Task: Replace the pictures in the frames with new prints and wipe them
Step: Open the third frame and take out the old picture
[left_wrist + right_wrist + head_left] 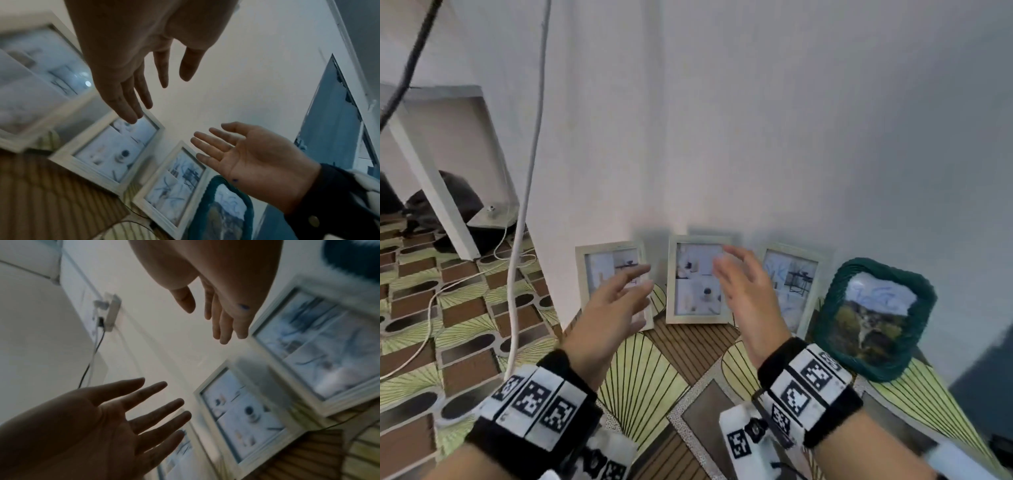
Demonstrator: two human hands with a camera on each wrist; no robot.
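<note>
Four frames leaning on the wall in the head view: left white frame (616, 284), middle white frame (698, 279), right white frame (792, 284), one teal woven frame (873, 325), all standing on the patterned table (654, 370). Two hands raised before them, left hand (609, 308) and right hand (748, 294), fingers spread, holding nothing.

Left wrist view: three white frames, one teal, both palms apart, touching no frame.

Right wrist view: three white frames, blurred; both hands splayed wide.
</note>
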